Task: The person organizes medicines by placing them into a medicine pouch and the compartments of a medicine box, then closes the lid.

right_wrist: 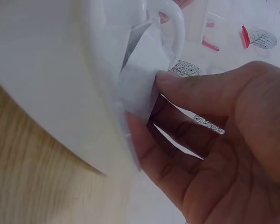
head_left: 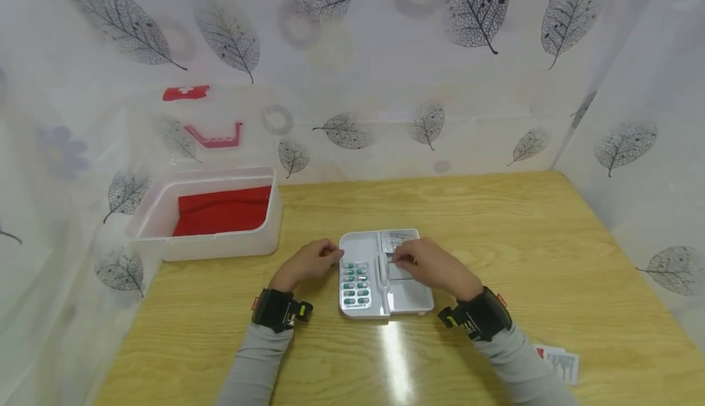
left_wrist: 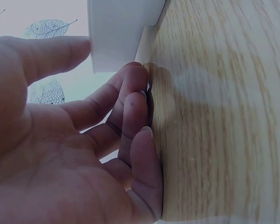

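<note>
A white two-part pill case (head_left: 359,242) lies opened out on the wooden table. In its left half sits a blister pack (head_left: 356,285) of green-and-white capsules; a silvery blister pack (head_left: 393,242) lies at the back of the right half. My right hand (head_left: 432,265) is over that right half. Between thumb and fingers it pinches a small white packet (right_wrist: 142,74), partly inside the compartment. At the case's left edge, my left hand (head_left: 308,262) holds the rim, thumb on top and bent fingers (left_wrist: 135,109) low against the table.
At the back left stands a translucent plastic box (head_left: 220,247) with a red cloth-like item (head_left: 226,212) inside. Some small printed packets (head_left: 562,363) lie at the front right, beside my right sleeve. A leaf-patterned curtain (head_left: 352,100) hangs behind the table.
</note>
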Demonstrator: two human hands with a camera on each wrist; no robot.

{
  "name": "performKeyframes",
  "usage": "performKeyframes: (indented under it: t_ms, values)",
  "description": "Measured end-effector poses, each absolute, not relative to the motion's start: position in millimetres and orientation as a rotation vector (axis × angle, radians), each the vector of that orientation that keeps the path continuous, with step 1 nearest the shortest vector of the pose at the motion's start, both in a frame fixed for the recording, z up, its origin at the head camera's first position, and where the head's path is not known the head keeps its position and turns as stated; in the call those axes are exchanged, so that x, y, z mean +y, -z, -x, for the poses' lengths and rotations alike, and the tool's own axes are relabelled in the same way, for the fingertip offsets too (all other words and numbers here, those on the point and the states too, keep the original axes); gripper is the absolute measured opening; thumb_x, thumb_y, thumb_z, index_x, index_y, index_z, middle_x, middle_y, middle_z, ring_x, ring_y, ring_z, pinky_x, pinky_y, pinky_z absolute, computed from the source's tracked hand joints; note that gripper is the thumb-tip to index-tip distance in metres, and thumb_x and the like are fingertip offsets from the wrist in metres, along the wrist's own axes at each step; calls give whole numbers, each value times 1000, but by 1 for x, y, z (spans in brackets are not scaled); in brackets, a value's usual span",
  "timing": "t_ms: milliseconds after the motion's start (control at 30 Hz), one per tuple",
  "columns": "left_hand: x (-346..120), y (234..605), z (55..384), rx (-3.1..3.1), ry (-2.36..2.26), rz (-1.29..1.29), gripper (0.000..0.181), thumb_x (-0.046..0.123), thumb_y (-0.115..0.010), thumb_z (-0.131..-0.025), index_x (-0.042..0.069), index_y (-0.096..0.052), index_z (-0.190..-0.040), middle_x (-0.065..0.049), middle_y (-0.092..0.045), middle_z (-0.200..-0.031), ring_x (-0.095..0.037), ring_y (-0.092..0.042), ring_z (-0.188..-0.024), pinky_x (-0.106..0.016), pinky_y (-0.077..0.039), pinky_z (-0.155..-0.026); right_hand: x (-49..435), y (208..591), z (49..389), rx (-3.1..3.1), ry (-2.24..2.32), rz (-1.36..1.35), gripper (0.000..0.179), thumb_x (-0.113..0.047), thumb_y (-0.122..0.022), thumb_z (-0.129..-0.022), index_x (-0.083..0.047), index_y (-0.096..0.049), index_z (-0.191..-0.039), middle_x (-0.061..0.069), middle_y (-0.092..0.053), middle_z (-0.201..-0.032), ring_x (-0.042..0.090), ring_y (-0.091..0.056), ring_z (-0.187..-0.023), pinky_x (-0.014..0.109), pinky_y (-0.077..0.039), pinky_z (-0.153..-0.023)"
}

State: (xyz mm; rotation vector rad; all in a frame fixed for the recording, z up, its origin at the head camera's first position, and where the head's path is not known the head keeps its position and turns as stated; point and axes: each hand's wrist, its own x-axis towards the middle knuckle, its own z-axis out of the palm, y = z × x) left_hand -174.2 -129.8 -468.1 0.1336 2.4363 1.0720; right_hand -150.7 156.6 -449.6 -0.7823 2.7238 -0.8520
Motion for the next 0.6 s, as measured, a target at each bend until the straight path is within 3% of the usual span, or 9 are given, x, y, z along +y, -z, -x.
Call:
performKeyframes:
  t_ms: [333,600]
  values:
    - [-132,469,175,2443,-1065,-139,27,37,-56,-104,13,-65,-112,-4,-64,-102,-21,-56,-91,-32,-47,-77,150,454,149,2701,990,730,11,-1,-76,-85,-5,-72,-95,4,-65,-96,16,-65,-88,31,-58,-80]
    - [-128,471,175,2428,-1078,-111,26,38,-58,-103,15,-66,-111,-4,-64,-101,-21,-56,-91,-33,-47,-78,154,454,145,2759,915,704,17,-2,-78,-83,-6,-73,-100,2,-66,-94,13,-61,-84,30,-55,-76]
